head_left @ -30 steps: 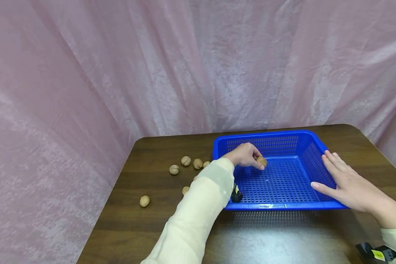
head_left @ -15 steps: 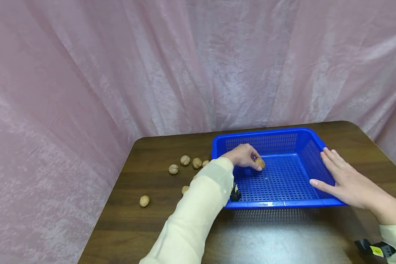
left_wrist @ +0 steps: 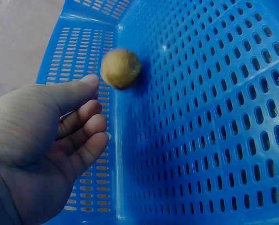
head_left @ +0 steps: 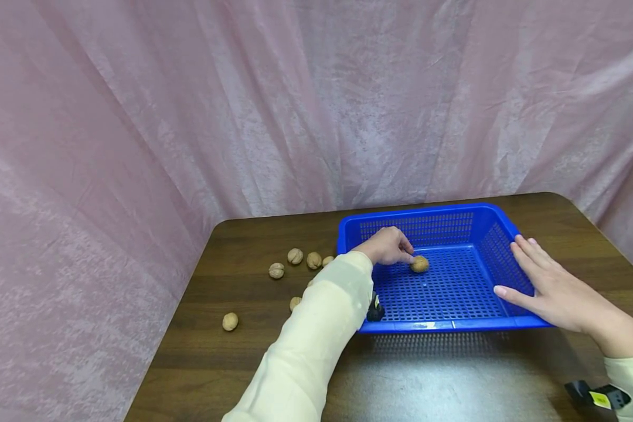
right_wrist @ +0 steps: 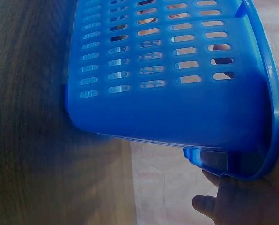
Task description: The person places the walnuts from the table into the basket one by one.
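A single walnut [head_left: 419, 264] lies on the perforated floor of a blue plastic basket [head_left: 453, 326]. Just left of it, inside the basket, is my left hand [head_left: 387, 246], palm inward with the fingers loosely bent and nothing held. In the left wrist view a small gap shows between the thumb tip and the slightly blurred walnut [left_wrist: 121, 69]. My right hand [head_left: 554, 290] rests along the basket's right rim, fingers straight and thumb spread over the inside. The right wrist view shows the slotted basket wall [right_wrist: 167, 117] with part of the hand beyond the rim.
Several walnuts [head_left: 295, 256] lie on the brown wooden table [head_left: 200, 363] left of the basket, one [head_left: 230, 321] apart from the others. My left sleeve [head_left: 316, 334] partly covers that side. A pink curtain [head_left: 316, 105] hangs behind the table's far edge.
The left thumb and fingers have let go of the walnut, which now sits on the basket floor just right of them. The right hand stays at the rim.
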The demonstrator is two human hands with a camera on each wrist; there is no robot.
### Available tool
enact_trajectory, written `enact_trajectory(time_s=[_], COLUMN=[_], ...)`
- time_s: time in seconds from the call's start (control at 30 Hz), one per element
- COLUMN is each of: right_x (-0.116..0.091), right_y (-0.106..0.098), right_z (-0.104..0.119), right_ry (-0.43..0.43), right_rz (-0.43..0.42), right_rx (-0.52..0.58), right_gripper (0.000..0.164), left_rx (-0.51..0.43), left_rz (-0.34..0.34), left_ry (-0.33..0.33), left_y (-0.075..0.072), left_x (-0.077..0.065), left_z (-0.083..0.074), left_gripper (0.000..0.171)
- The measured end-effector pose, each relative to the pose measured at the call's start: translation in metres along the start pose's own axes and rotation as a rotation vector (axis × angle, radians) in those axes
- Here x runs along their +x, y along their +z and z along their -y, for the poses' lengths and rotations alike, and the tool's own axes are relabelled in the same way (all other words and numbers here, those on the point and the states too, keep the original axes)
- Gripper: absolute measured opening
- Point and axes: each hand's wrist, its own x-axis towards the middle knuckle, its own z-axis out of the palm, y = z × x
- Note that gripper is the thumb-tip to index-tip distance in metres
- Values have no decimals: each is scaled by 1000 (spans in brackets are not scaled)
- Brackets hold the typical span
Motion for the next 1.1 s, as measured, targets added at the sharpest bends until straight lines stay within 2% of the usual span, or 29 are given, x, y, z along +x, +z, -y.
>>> enact_trajectory(time_s=[0.13,0.3,0.67,0.77,0.87,0.97,1.1], right_x=[0,-1,-1,-1,-1,-1,-1], right_y=[0,0,0,-1,-1,-1,-1], right_z=[0,1,2,2,2,1,2], right_ry=[5,10,7,11,12,12,7], right_rz=[4,3,-11,-3,0,3,7], right_rx=[7,10,1,6,5,1,1], right_gripper=[94,94,94,94,94,94,94], left_rx=[35,26,12,-41,-144,-237,-293], left_rz=[-19,-17,-57,-87,-109,-108,-108], left_ry=[-25,-46,-18,-7,-3,0,20], left_y=[-1,-1,-5,-10,-16,-23,-36], left_x=[0,-1,-1,-2,-4,-8,-14], left_z=[-1,-1,-2,-4,-9,-15,-21], left_gripper=[13,12,15,16,20,25,29])
